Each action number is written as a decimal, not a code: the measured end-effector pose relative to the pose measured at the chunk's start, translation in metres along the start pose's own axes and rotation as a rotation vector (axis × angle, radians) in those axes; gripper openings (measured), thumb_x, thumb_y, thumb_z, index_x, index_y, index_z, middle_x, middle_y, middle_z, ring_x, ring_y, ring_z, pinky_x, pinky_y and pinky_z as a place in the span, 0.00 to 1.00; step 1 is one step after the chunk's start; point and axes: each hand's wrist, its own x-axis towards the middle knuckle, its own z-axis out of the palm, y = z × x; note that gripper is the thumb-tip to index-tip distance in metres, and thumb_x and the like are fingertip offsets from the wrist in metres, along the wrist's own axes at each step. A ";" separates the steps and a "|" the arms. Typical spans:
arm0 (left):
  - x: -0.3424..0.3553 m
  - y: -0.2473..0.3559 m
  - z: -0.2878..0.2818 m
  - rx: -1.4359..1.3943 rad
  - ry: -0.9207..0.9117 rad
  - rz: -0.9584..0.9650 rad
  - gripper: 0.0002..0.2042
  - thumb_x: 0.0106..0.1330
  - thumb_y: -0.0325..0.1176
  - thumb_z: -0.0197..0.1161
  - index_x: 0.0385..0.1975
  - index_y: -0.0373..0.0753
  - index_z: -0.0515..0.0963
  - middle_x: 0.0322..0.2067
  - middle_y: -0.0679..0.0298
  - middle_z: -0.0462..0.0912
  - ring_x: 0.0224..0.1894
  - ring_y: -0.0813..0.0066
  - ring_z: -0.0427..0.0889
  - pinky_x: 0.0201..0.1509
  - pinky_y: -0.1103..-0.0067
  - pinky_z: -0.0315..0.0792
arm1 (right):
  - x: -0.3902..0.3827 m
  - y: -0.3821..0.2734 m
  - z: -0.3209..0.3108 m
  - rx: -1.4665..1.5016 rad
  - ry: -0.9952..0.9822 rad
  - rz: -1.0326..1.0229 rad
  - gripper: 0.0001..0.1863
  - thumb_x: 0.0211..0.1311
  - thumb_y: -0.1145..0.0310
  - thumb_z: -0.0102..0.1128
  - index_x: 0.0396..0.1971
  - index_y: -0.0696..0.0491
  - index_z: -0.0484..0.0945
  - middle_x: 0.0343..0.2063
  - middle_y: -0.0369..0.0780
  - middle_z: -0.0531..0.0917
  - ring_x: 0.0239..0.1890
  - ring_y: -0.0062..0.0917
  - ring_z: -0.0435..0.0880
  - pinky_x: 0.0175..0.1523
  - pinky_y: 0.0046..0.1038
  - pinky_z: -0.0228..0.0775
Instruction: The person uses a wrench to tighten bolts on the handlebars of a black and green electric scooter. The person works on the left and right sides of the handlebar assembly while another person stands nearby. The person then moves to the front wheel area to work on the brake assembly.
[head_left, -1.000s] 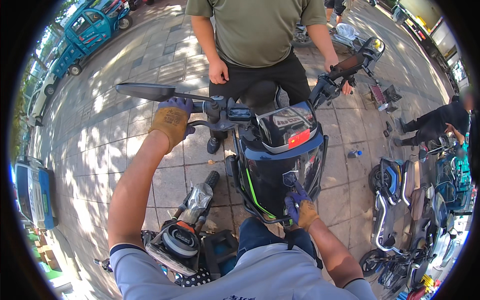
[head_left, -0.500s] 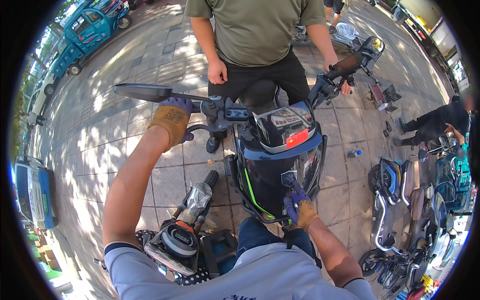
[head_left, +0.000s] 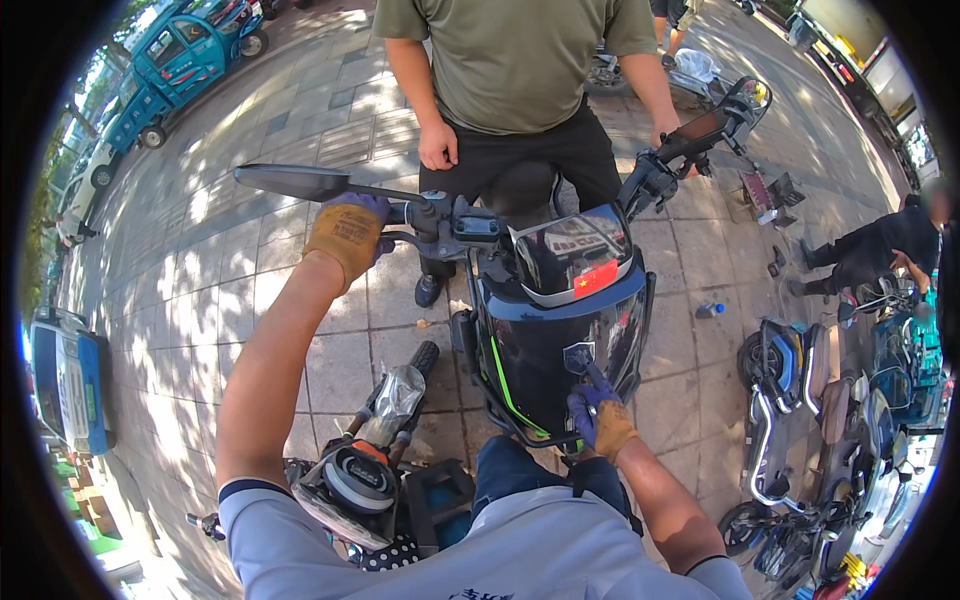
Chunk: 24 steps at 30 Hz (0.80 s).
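A dark blue electric scooter (head_left: 560, 330) with a green stripe faces me, its front panel between my arms. My left hand (head_left: 345, 235), in a tan and purple glove, is closed around the left handlebar grip, just under the long black mirror (head_left: 300, 183). My right hand (head_left: 600, 415), in the same kind of glove, presses a pointing finger on a small emblem low on the front panel. Another person in an olive shirt and black trousers (head_left: 520, 90) stands astride behind the handlebars, one hand by the right grip (head_left: 665, 150).
A second scooter's handlebar and round dial (head_left: 360, 470) lie by my left knee. Several parked scooters (head_left: 820, 420) crowd the right side. Someone in black crouches at the far right (head_left: 880, 245). A blue three-wheeler (head_left: 170, 70) stands at the upper left on paved ground.
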 end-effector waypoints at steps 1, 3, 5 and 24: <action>-0.001 0.001 0.006 0.052 0.091 0.027 0.19 0.63 0.43 0.71 0.47 0.38 0.79 0.42 0.56 0.87 0.49 0.56 0.85 0.54 0.64 0.77 | -0.001 0.000 0.000 0.008 -0.009 0.017 0.16 0.68 0.64 0.63 0.51 0.55 0.84 0.68 0.59 0.70 0.62 0.55 0.77 0.65 0.43 0.72; -0.006 0.000 0.012 0.098 0.155 0.046 0.19 0.62 0.44 0.72 0.47 0.38 0.79 0.43 0.55 0.87 0.50 0.55 0.85 0.55 0.64 0.77 | -0.002 0.000 0.000 -0.007 0.018 -0.019 0.16 0.68 0.62 0.63 0.50 0.55 0.84 0.67 0.59 0.70 0.61 0.56 0.78 0.65 0.44 0.72; 0.001 0.000 0.007 0.075 0.052 0.014 0.23 0.62 0.46 0.72 0.51 0.38 0.78 0.46 0.53 0.85 0.52 0.55 0.84 0.56 0.64 0.76 | 0.000 -0.002 0.000 -0.005 0.024 -0.029 0.17 0.68 0.61 0.63 0.50 0.56 0.83 0.67 0.59 0.70 0.61 0.56 0.78 0.65 0.45 0.73; 0.000 0.001 0.009 0.071 0.011 -0.011 0.25 0.66 0.46 0.66 0.57 0.35 0.76 0.50 0.50 0.83 0.55 0.52 0.82 0.59 0.63 0.74 | 0.000 -0.003 0.004 -0.023 0.031 -0.019 0.14 0.68 0.63 0.62 0.47 0.55 0.84 0.68 0.58 0.70 0.60 0.56 0.78 0.64 0.45 0.73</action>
